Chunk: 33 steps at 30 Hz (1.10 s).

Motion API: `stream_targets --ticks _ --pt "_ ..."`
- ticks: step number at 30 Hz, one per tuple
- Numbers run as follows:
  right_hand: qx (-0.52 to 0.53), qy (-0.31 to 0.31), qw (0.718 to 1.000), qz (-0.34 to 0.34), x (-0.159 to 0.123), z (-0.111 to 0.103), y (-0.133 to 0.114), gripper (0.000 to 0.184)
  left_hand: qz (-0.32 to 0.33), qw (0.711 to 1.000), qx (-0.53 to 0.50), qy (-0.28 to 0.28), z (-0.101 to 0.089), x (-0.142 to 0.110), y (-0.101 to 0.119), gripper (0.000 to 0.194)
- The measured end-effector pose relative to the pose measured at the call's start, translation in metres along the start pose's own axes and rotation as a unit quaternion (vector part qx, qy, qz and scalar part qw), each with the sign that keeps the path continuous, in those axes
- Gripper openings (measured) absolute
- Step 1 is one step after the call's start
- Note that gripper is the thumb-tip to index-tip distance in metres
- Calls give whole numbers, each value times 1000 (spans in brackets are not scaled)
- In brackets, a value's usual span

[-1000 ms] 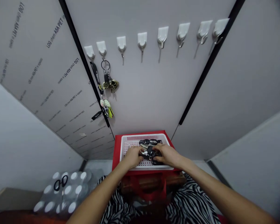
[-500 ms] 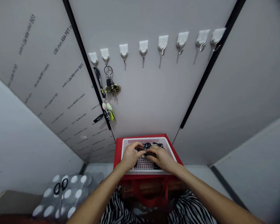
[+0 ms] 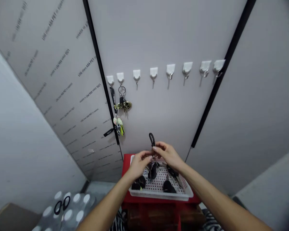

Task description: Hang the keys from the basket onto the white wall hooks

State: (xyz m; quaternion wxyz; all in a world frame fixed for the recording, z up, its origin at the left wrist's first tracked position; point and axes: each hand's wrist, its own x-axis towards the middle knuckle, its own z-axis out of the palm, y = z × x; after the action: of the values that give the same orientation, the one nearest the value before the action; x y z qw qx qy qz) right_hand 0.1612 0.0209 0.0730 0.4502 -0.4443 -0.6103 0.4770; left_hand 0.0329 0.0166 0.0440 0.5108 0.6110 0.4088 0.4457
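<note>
Keys [image 3: 152, 171] hang pinched by left hand [image 3: 139, 164] and right hand [image 3: 169, 155], forearms [image 3: 110, 200] converging forward.

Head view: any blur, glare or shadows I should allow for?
Head view: dim, flat light, no strong glare on the pale wall, soft shadows under the hooks; in that view, the black strips splay upward, likely lens distortion, lettering at left looks smeared, and dark clumps in the basket lose detail, though the black loop stands out.
</note>
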Motion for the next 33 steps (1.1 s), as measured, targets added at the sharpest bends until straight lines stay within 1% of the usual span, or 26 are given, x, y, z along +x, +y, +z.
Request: stream_targets --ticks 2,5,10,13,15,18,21,23,26,30,33 --pt "8 -8 1000 -24 7 4 -9 21 19 1000 -1 4 0 2 5 20" --pt "-1 -11 998 -64 21 11 -27 20 50 998 -11 28 -6 10 17 21" --pt "-4 -11 994 -108 47 24 -69 17 100 991 -15 93 -24 24 49 22" --pt "4 5 991 -134 64 30 -92 16 124 984 -11 130 -34 32 75 18" --pt "17 21 988 -153 73 32 -107 16 137 980 -2 144 -41 40 93 15" --pt "38 50 983 -173 85 32 -125 17 158 975 10 153 -48 54 116 14" --pt "52 80 978 -184 92 29 -140 16 165 974 13 156 -51 68 132 13" --pt "57 92 977 -181 96 26 -147 15 157 976 10 150 -50 75 139 13" --pt "61 105 980 -158 100 23 -151 14 135 980 0 148 -46 81 144 11" --pt "58 108 985 -120 106 22 -148 12 105 982 8 158 -43 86 141 9" --pt "45 113 987 -108 110 22 -146 11 105 980 35 165 -45 91 137 9"
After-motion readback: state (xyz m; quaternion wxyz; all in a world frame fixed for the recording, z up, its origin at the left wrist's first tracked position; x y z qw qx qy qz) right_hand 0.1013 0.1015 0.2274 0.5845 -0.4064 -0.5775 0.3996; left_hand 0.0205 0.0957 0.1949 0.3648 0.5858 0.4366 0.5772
